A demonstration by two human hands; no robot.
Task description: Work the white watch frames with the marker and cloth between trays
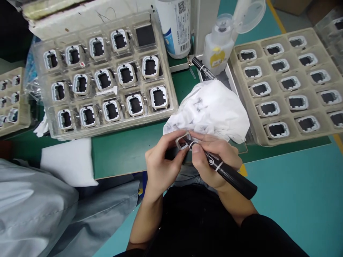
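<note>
**Small frame (178, 143) and black marker (235, 178) meet in bare hands at a green workbench (118, 155)**

At left, a person in a grey garment (32, 200) sits close by a white foam sheet (68, 160) lying at the bench's edge. Beyond it, a clear plastic tray (120, 124) bears rows of pale, rounded-square frames with dark openings, much like watch cases; its far right compartment shows only a black square.

At centre, the left hand (163, 159) pinches the small frame between thumb and fingers, just short of a crumpled, dark-smudged white cloth (214, 107). The piece looks light and stiff, probably smooth enough to slip, with a finish that could scratch or smear. The best hold appears to be a light fingertip pinch on the outer side walls, clear of the face and opening.

The right hand (214, 155) grips the marker low on its barrel, its tip at the frame's opening; whether they touch cannot be told. The thick barrel should sit firmly, though its long rear end may weigh on fine control.

Farther right, a beige compartment tray (264, 142) holds more such frames.
</note>
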